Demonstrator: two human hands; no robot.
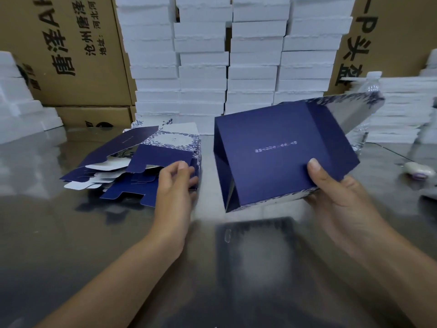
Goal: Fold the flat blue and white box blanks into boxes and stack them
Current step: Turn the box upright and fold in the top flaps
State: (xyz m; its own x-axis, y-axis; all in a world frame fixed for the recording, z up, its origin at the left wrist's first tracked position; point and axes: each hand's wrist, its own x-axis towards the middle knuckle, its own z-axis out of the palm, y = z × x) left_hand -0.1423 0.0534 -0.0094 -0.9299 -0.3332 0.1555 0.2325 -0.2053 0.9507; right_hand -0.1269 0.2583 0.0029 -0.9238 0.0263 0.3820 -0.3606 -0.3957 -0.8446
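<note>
- Right of centre over the table [71, 233], I see my right hand [340, 192] holding a half-formed box [283, 152]; the thumb lies flat on the dark blue panel near its right corner and the other fingers curl underneath, so the card is pinched between them
- that box shows a dark blue face with one small line of white print; one side panel is folded down on the left, and a flap with a blue and white leaf pattern stands up at the far right; its near-left corner hangs low by the table top, and I cannot tell whether it touches
- left of the box and apart from it, the pile of flat blanks [142, 159] lies on the table, loosely fanned, with blue and white sides mixed
- my left hand [176, 183] is at the pile's right edge; its fingers are bent and close together against the top blanks; I cannot tell whether they grip one or merely touch
- behind both, stacked white foam boxes [203, 67] fill the middle, with brown cartons [82, 55] printed in black characters on either side
- a clear bottle [372, 86] stands behind the raised flap, beside a stack of white sheets [402, 110]; a small white and purple object [419, 172] lies on the table at the far right
</note>
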